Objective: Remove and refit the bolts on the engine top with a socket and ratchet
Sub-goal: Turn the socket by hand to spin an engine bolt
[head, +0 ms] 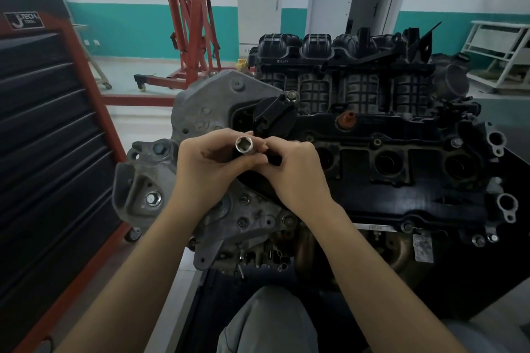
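A silver socket (243, 147) with a hexagonal opening faces up toward me, held above the engine's left end. My left hand (212, 163) wraps its fingers round the socket's shaft. My right hand (289, 169) pinches a dark part, probably the ratchet (275, 159), against the socket's side; most of that tool is hidden by my fingers. The engine's black top cover (387, 180) lies below and to the right, with bolts (407, 227) along its near edge and a bolt (292, 96) near the oil filler cap (274, 120).
A black and red tool cabinet (48, 135) stands at the left. A red engine hoist (192, 28) is behind, on the floor. The black intake manifold (344, 66) rises at the back of the engine. A white rack (499, 51) is at the far right.
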Motion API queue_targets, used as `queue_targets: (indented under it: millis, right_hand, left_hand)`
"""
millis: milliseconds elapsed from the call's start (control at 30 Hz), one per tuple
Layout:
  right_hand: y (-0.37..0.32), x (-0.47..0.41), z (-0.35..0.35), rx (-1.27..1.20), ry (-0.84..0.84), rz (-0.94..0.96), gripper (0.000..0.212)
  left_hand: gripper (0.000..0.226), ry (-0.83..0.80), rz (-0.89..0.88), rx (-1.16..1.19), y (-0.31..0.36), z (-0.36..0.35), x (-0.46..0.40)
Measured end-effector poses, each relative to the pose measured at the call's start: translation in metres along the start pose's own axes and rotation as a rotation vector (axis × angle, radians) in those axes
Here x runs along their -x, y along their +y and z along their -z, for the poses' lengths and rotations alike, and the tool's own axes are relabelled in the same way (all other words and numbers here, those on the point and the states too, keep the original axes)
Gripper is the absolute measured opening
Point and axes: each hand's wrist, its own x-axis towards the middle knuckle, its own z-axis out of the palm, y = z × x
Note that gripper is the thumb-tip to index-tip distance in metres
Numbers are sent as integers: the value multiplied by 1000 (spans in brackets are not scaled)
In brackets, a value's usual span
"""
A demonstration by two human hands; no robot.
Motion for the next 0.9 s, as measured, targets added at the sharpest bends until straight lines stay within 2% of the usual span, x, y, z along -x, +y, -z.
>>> queue_targets:
  millis: [100, 200, 367, 467, 600, 667, 800, 900]
  right_hand:
    - [-1, -1, 1, 5, -20, -8, 21]
    - [0, -3, 7, 34, -131, 19, 26]
    - [1, -22, 21, 79, -236, 50, 15]
    - [0, -26, 19, 93, -214, 64, 23]
    - [3, -16, 17, -29, -228, 45, 24]
    - [5, -15, 17, -21, -239, 42, 21]
    - [4, -18, 15, 36, -182, 68, 17]
    - [3, -19, 14, 9, -157, 58, 20]
  left_hand:
    - [26, -61, 31, 54, 2, 0, 0]
    - [28, -95, 12, 48, 2, 1, -1]
    - [27, 10, -2, 35, 0, 0, -1]
    - [26, 41, 40, 106, 0, 1, 0]
    - [30, -103, 33, 160, 1, 1, 0]
    - [29, -111, 17, 141, 1, 1, -1]
    - [28, -10, -28, -15, 2, -1, 0]
    - [26, 69, -12, -48, 3, -2, 1]
